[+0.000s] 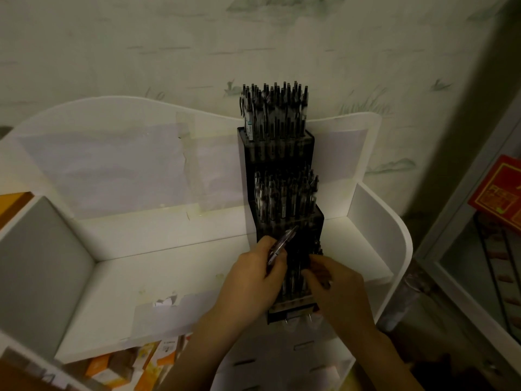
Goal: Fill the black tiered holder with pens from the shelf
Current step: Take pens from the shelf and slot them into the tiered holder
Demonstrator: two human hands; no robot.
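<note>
A black tiered holder point(282, 170) is standing right of the frame's centre, set in a white shelf unit point(169, 249) against a pale patterned wall point(141, 52). Its top tier is carrying a dense bunch of upright pens point(275, 111), reaching above the shelf's curved back panel, and the middle tier is holding a second bunch of pens point(286, 196), also upright and tightly packed. The lowest tier, at lower centre, is showing a row of pens partly hidden behind the two hands. The left hand point(253, 277) is curling its fingers round a single pen point(282, 244), holding it tilted with its upper end pointing up and to the right, just in front of the middle tier's front face. The right hand point(335, 289) is sitting beside it at the lowest tier, its fingers bent in among the pens there; whether it is pinching one cannot be told, as the spot is dark and blurred. Sheets of paper point(107, 170) are taped to the shelf's back panel at left. Orange and white boxes point(127, 362) are lying in the compartment at the lower left of the frame. A red box point(499, 198) is showing at the right edge.
</note>
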